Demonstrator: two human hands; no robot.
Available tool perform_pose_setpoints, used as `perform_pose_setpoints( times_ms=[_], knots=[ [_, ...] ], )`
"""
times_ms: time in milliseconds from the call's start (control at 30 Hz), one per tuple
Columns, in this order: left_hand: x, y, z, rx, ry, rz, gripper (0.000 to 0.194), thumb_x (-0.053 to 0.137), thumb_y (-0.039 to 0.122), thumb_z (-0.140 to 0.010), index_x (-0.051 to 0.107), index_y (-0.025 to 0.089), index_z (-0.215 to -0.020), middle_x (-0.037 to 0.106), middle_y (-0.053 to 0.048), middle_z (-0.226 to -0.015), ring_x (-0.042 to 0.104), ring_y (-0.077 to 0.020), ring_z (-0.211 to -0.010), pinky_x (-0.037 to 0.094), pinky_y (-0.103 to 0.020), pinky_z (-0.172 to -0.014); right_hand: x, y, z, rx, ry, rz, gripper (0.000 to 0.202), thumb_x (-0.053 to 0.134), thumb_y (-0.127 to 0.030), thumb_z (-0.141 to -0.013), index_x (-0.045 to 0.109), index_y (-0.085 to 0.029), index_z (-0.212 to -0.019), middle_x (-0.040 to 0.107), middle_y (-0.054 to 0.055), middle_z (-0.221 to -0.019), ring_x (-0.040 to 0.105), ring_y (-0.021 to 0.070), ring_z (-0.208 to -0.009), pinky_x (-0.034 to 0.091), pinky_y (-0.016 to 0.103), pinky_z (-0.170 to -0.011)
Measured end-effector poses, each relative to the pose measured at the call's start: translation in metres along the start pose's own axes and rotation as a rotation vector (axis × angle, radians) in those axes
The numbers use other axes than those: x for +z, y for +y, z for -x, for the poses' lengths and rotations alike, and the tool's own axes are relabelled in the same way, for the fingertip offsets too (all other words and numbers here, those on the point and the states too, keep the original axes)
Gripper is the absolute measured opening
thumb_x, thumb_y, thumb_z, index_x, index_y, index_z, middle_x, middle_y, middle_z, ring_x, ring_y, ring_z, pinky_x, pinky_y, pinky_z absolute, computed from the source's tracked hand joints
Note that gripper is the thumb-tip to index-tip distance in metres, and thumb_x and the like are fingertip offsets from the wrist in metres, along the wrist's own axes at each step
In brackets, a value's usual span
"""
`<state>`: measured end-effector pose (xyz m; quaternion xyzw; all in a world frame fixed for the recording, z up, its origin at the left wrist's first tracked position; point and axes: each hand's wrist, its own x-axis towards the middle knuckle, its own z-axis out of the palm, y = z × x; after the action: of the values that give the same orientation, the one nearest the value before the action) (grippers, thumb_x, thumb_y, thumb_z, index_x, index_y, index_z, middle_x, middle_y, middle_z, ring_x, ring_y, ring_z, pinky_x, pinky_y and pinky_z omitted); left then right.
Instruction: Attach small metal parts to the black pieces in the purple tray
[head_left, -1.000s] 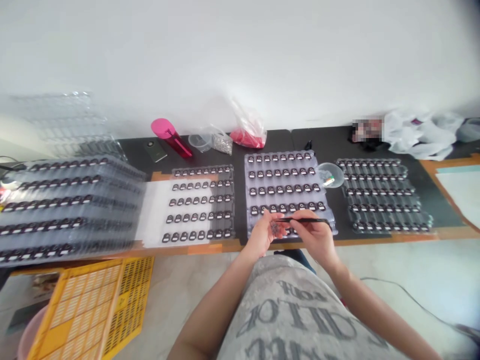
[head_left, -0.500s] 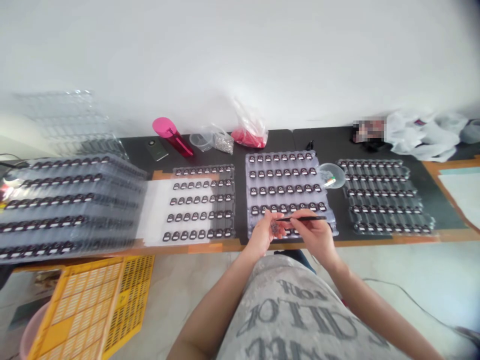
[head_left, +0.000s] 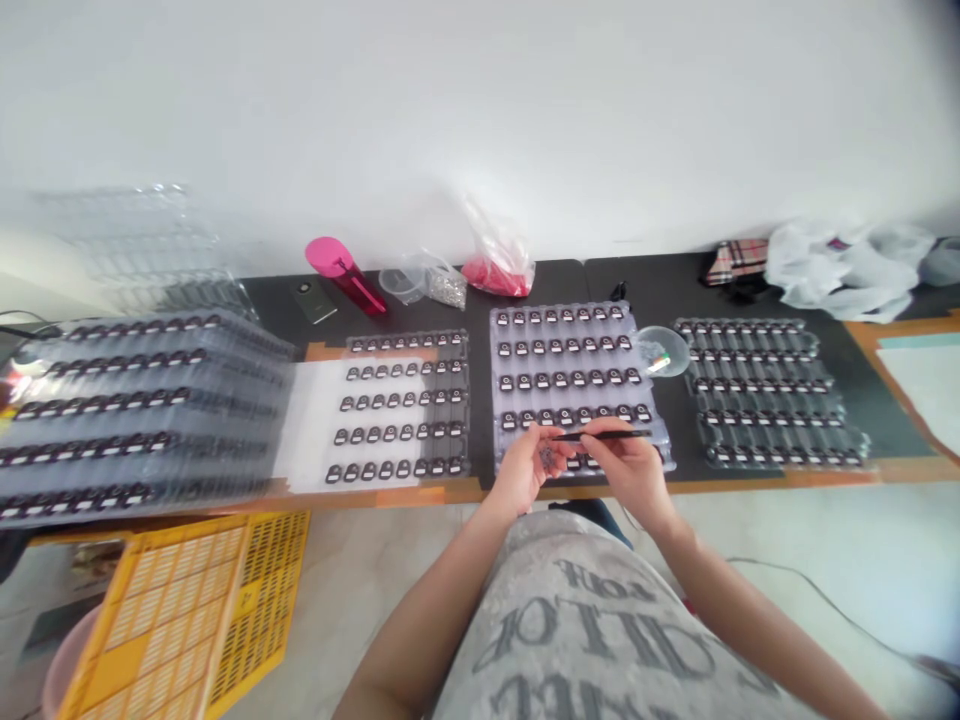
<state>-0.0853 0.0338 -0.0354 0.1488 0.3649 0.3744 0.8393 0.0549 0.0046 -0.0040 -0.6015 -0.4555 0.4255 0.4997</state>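
My left hand (head_left: 523, 470) is cupped, palm up, over the front of a clear plastic tray (head_left: 525, 363). In its palm lies a small heap of tiny grey metallic parts (head_left: 548, 458), too small to name. My right hand (head_left: 631, 470) grips slim black tweezers (head_left: 616, 435) between thumb and fingers. Their tip points left, close to the left thumb and fingertips; whether it holds a part I cannot tell. Rows of small black pieces (head_left: 560, 380) with pale marks fill the tray, and my hands partly hide the front row.
Similar filled trays stand at right (head_left: 772, 372) and left, beside a tall tray stack (head_left: 247, 400). A round clear dish (head_left: 675, 352) touches the middle tray's right side. Behind are a pink bottle (head_left: 352, 275), bags of red (head_left: 499, 275) and silvery bits (head_left: 448, 287). A yellow crate (head_left: 172, 610) sits below.
Both hands stay almost in place over the tray. The tweezers' tip and the fingers around it have shifted very slightly.
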Motion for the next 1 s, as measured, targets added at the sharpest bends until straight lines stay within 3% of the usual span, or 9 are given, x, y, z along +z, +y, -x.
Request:
perform_pose_setpoints(
  times_ms=[433, 733, 1000],
  knots=[
    [0.0013, -0.0043, 0.0018, 0.023, -0.004, -0.034, 0.044, 0.05, 0.052, -0.078, 0.058, 0.01, -0.089, 0.063, -0.008, -0.069, 0.051, -0.0111, -0.051, 0.029, -0.022, -0.046, -0.0017, 0.0016, 0.0017, -0.048, -0.027, 0.056, 0.009, 0.061, -0.028, -0.076, 0.061, -0.021, -0.081, 0.06, 0.002, -0.085, 0.059, 0.0147, -0.075, 0.05, 0.027, -0.068],
    [-0.0026, -0.0012, 0.0047, 0.0, -0.017, 0.075, 0.024, 0.059, 0.034, -0.076, 0.055, 0.012, -0.084, 0.061, -0.005, -0.068, 0.048, -0.0086, -0.05, 0.028, -0.02, -0.046, -0.0008, 0.0022, -0.0002, 0.139, 0.08, -0.285, 0.015, 0.068, -0.029, -0.07, 0.061, -0.022, -0.081, 0.063, -0.001, -0.081, 0.064, 0.0143, -0.069, 0.056, 0.032, -0.072],
    [-0.0043, -0.0021, 0.0063, -0.062, -0.052, 0.159, 0.026, 0.067, 0.032, -0.071, 0.05, 0.013, -0.079, 0.054, 0.001, -0.064, 0.042, -0.0046, -0.049, 0.025, -0.016, -0.042, 0.0008, 0.001, -0.0001, 0.204, 0.089, -0.392, 0.016, 0.07, -0.027, -0.068, 0.061, -0.021, -0.079, 0.062, -0.002, -0.08, 0.064, 0.0121, -0.066, 0.057, 0.032, -0.073]
  ],
)
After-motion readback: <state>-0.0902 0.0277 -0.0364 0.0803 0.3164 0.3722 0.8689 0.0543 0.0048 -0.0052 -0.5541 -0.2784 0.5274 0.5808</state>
